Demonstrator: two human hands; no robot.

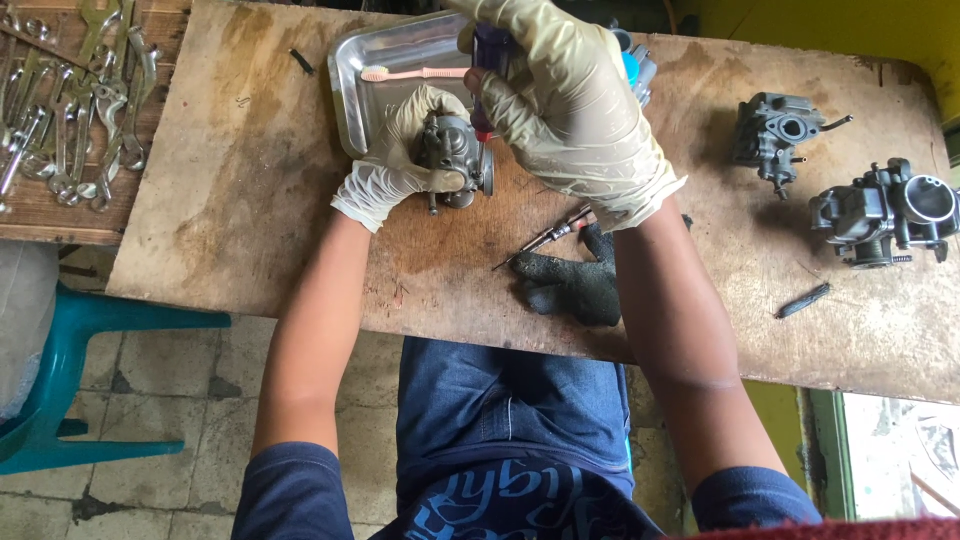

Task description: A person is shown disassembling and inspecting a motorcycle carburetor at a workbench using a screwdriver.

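Cream gloves (pixel 570 110), a grey carburettor (pixel 455 155), a pink toothbrush (pixel 415 73), a silver tray (pixel 385 60), a black rag (pixel 570 285).

Wrenches (pixel 70 110) lie far left, two spare carburetors (pixel 785 135) (pixel 885 212) far right, a dark rag (pixel 570 285) near the board's edge

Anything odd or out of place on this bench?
One thing: a pink toothbrush lies in the metal tray among engine parts, an unusual item here. A dirty black rag sits crumpled at the board's near edge. The left hand steadies the carburetor; the right hand holds a screwdriver on it.
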